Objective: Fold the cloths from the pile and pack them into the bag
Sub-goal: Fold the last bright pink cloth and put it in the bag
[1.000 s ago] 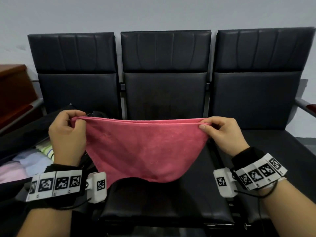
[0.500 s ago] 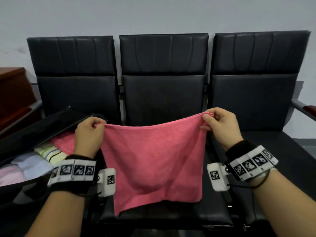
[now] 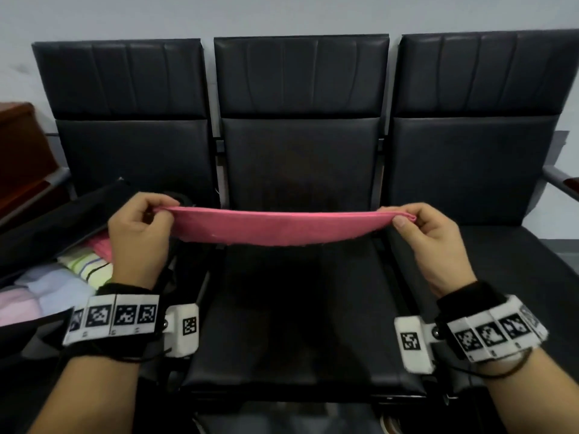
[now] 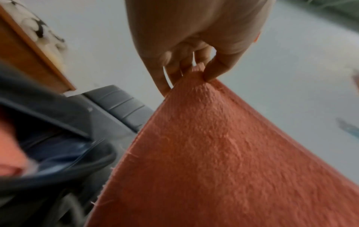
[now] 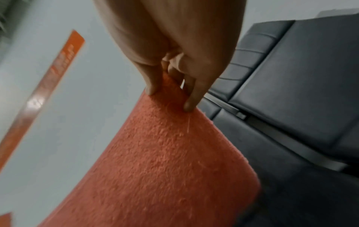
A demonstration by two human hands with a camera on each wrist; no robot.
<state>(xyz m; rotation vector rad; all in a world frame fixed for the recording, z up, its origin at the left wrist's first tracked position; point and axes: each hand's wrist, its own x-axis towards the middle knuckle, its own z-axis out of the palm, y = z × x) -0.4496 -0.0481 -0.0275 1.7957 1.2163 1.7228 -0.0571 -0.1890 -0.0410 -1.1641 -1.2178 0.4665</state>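
Pink cloth [image 3: 282, 228] is hanging in the air between the two hands, above the middle seat [image 3: 297, 308] of a row of black chairs [image 3: 300, 89]. It is stretching almost level from one hand to the other, and in the head view only a narrow band of it is showing, with the lower edge sagging a little in the middle. The left hand [image 3: 138, 236] is pinching the left end: in the left wrist view the thumb [image 4: 217, 72] is pressing on one side of the corner and the fingers [image 4: 165, 79] are lying close together on the other side. The right hand [image 3: 429, 239] is pinching the right end in the same way, with the thumb [image 5: 151, 83] on one face and the fingers [image 5: 192, 98] behind the cloth. Both hands are keeping their fingers narrow, closed on the fabric. At the right end the edges are showing as layers, so the cloth is looking doubled there.

On the left seat an open black bag [image 3: 47, 227] is lying, just beside the left hand. Inside it folded cloths [image 3: 47, 289] are sitting side by side: a pink one, a light blue one, a striped yellow-green one and another pink one near the hand. A brown wooden cabinet [image 3: 22, 151] is standing at the far left, against a pale wall [image 3: 282, 14].
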